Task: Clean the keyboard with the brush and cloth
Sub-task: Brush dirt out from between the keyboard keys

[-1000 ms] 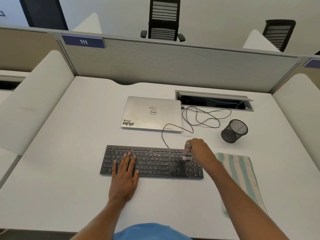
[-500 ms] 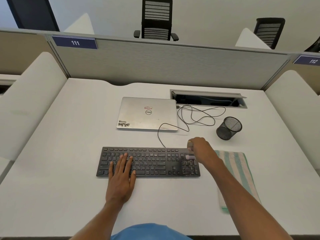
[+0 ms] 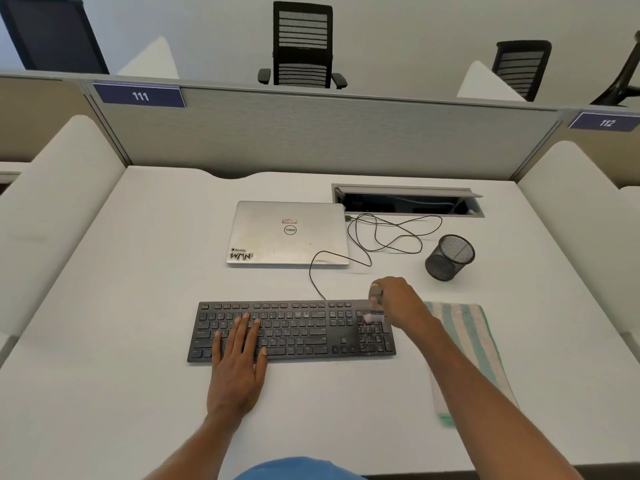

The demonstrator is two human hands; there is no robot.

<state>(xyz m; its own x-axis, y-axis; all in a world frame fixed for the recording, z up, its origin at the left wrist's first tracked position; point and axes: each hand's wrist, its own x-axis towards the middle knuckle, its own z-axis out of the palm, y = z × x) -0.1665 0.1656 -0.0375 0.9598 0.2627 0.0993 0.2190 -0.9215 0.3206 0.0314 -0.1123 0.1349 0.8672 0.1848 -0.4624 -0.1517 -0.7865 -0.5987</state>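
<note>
keyboard (image 3: 291, 330) dust is being worked at the number pad, at the right end of the black board lying flat on the white desk (image 3: 138, 393) in front of the person. the brush (image 3: 374, 306) is clasped in the right hand (image 3: 398, 301), fingers curled tight round its pale handle, whose top shows above the knuckles; the light bristles are set against the upper keys of the pad. how firmly the handle is gripped cannot be told, since most of it is hidden by the hand. the left hand (image 3: 237, 362) is laid flat, fingers spread, over the letter keys and the near edge, holding nothing.

just beside the right end, the striped cloth (image 3: 467, 351) is spread out, partly covered by the right forearm and untouched. beyond, the keyboard cable (image 3: 313, 275) loops back to a closed silver laptop (image 3: 289, 233), with a mesh pen cup (image 3: 449, 257) near the right hand.

several slips may be expected. should the flat palm be lifted, the board could be dragged sideways by the strokes. dust may be pushed deeper between keys by hard pressure. a wide stroke away from the body might catch the cable or knock the cup over. the cloth could be swept off the desk by the forearm.
</note>
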